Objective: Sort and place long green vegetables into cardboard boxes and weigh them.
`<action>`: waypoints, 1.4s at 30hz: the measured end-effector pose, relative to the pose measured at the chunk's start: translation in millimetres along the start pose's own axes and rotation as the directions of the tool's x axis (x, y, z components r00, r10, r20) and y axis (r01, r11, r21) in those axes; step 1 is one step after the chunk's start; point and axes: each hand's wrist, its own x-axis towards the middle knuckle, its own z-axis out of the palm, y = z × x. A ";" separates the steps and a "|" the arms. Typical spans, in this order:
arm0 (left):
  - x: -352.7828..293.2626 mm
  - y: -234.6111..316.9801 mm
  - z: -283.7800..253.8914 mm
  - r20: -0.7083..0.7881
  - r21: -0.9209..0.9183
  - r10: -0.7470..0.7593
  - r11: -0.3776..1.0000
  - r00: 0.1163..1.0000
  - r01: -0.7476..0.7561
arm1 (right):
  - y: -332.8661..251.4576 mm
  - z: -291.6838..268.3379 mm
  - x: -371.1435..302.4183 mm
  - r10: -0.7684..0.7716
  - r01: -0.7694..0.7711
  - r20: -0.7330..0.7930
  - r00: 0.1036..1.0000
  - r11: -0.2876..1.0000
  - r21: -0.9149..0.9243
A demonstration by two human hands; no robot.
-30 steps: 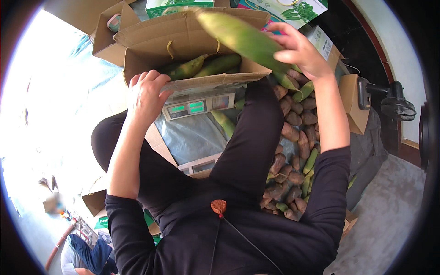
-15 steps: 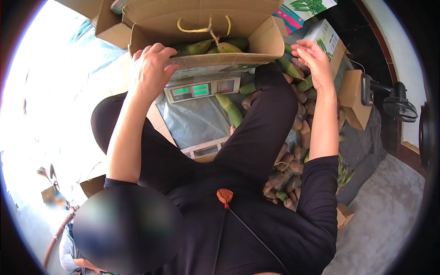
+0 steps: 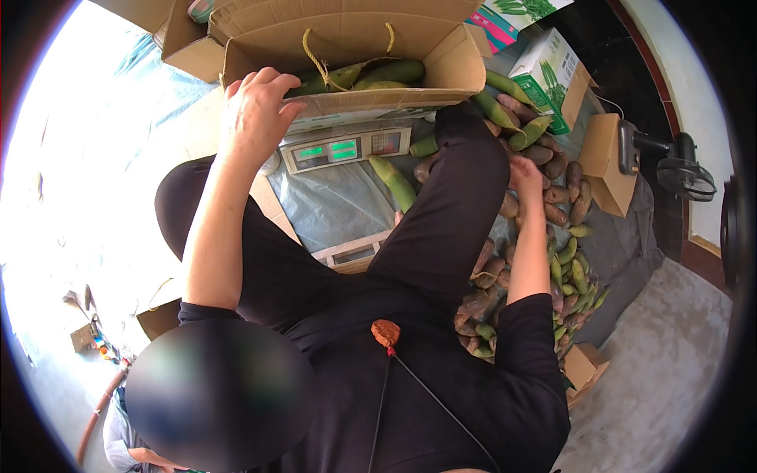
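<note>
An open cardboard box [image 3: 378, 101] stands on a digital scale [image 3: 303, 158] in front of my knees. Inside it lie several green radishes [image 3: 398, 72]. My left hand [image 3: 256, 114] grips the left end of the box's near rim, fingers over the edge and thumb on the outer side. Beside my right knee, my right hand [image 3: 527, 175] is low at a heap of radishes [image 3: 556, 193] with brownish, soil-stained skins. The knee partly hides its fingers, so whether it holds one is unclear.
Yellow rope handles [image 3: 315, 57] rise inside the box. A green radish [image 3: 392, 180] lies below the scale. Smaller green radishes [image 3: 574, 272] are heaped at the right. A white-green carton [image 3: 544, 83], a brown box [image 3: 609, 162] and a small fan [image 3: 684, 177] stand beyond. Another person [image 3: 118, 433] shows lower left.
My right hand has come down from beside the box's right end to the heap by my right knee. The rope handles have shifted apart inside the box. My left hand stays on the rim.
</note>
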 end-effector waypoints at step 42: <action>6.7 -2.1 16.9 -0.023 -0.013 -0.010 1.000 1.000 0.010 | 186.7 37.9 20.8 0.003 -0.007 0.045 0.999 0.996 0.088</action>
